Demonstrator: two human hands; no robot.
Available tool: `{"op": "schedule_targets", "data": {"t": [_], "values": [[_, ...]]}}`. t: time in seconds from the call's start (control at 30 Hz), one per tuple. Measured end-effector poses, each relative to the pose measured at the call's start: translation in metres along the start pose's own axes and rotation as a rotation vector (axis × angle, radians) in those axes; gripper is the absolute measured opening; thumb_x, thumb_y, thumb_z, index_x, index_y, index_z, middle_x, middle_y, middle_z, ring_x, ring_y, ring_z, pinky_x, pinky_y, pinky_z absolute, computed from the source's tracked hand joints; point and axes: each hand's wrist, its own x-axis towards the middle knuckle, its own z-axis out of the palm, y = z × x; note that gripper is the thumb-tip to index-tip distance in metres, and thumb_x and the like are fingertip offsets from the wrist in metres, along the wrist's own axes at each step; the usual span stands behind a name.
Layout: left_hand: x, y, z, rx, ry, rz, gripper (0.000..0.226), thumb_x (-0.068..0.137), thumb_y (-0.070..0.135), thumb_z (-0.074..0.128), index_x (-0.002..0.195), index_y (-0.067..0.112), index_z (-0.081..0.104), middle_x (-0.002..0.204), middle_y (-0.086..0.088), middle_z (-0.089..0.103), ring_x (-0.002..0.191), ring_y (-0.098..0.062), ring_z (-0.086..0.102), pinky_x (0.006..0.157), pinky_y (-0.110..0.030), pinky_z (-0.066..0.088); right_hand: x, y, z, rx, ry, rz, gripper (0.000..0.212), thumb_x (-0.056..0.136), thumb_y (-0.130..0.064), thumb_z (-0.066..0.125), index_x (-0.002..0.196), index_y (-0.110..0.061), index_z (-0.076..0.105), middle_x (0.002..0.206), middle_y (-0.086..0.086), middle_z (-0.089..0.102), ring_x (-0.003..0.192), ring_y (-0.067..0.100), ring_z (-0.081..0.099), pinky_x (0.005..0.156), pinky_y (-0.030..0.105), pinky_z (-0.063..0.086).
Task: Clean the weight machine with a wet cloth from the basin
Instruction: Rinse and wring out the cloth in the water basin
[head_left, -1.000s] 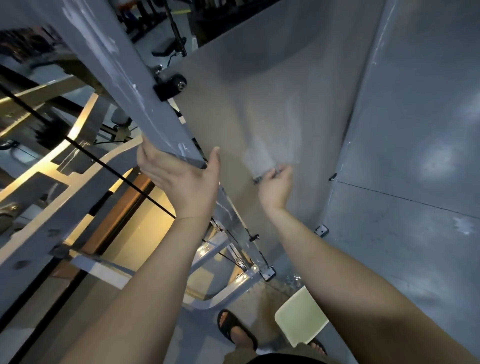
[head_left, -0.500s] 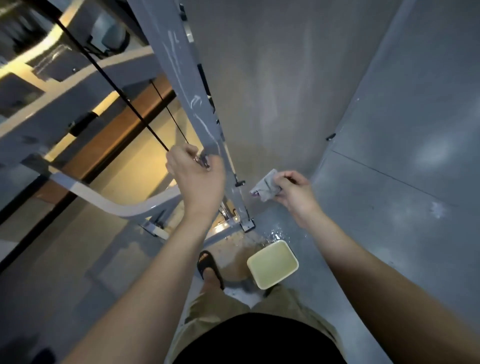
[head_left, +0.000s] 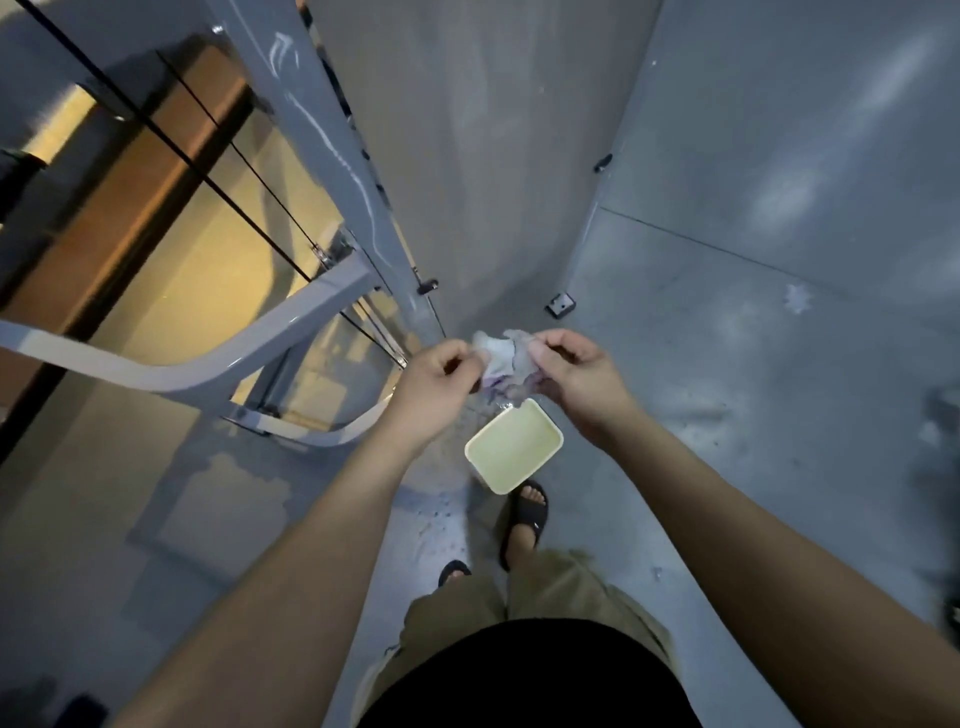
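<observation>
The left hand (head_left: 439, 384) is pinching the crumpled cloth (head_left: 501, 358) at its 9 o'clock edge, and the right hand (head_left: 576, 374) at 3 o'clock, both grips grasping it. The cloth is hanging at 12 o'clock of the pale basin (head_left: 514, 448), near the weight machine (head_left: 332, 145).

Hands two: left hand (head_left: 435, 385), right hand (head_left: 583, 383); cloth (head_left: 501, 357) one; basin (head_left: 514, 448) one; sandals (head_left: 531, 512) two.
</observation>
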Motion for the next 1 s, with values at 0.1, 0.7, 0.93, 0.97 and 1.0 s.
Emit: {"op": "schedule_targets", "data": {"t": [0.1,0.7,0.93,0.97,1.0], "values": [[-0.01,-0.024,-0.007,-0.411,0.033,-0.211,0.031,0.101,0.023,0.059,0.07,0.021,0.063,0.078,-0.006,0.067,0.093,-0.043,0.071,0.091,-0.048,0.059,-0.007,0.018,0.002,-0.13,0.003,0.021,0.02,0.094,-0.03,0.065,0.101,-0.013,0.073,0.08,0.012,0.069,0.074,0.03,0.064,0.082,0.055,0.056],[0.029,-0.131,0.057,-0.452,-0.203,-0.251,0.043,0.109,0.047,0.043,0.106,0.018,0.075,0.097,-0.013,0.077,0.099,-0.033,0.074,0.099,-0.05,0.055,0.041,0.151,0.001,-0.363,-0.114,-0.094,0.026,0.098,-0.022,0.07,0.102,-0.003,0.054,0.071,0.018,0.069,0.06,0.037,0.069,0.06,0.039,0.057],[0.097,-0.239,0.137,-0.179,-0.166,-0.194,0.011,0.093,0.004,0.066,0.097,0.011,0.074,0.085,0.0,0.075,0.081,-0.01,0.07,0.081,-0.022,0.054,0.133,0.252,-0.07,-0.267,-0.058,0.162,0.02,0.104,-0.011,0.056,0.093,0.005,0.055,0.07,0.01,0.052,0.061,0.015,0.052,0.061,0.027,0.046],[0.107,-0.257,0.147,-0.194,-0.122,-0.232,0.01,0.093,0.009,0.063,0.094,0.009,0.073,0.085,-0.004,0.074,0.081,-0.015,0.069,0.081,-0.025,0.054,0.146,0.27,-0.079,-0.224,-0.023,0.211,0.019,0.105,-0.012,0.055,0.09,0.0,0.055,0.066,0.005,0.051,0.057,0.012,0.05,0.059,0.025,0.044],[0.116,-0.273,0.155,-0.218,-0.077,-0.277,0.014,0.09,0.016,0.059,0.093,0.009,0.071,0.089,-0.009,0.073,0.085,-0.024,0.069,0.084,-0.033,0.055,0.16,0.288,-0.088,-0.191,0.02,0.258,0.018,0.104,-0.014,0.056,0.088,-0.007,0.056,0.062,-0.001,0.052,0.056,0.011,0.048,0.056,0.025,0.041]]}}
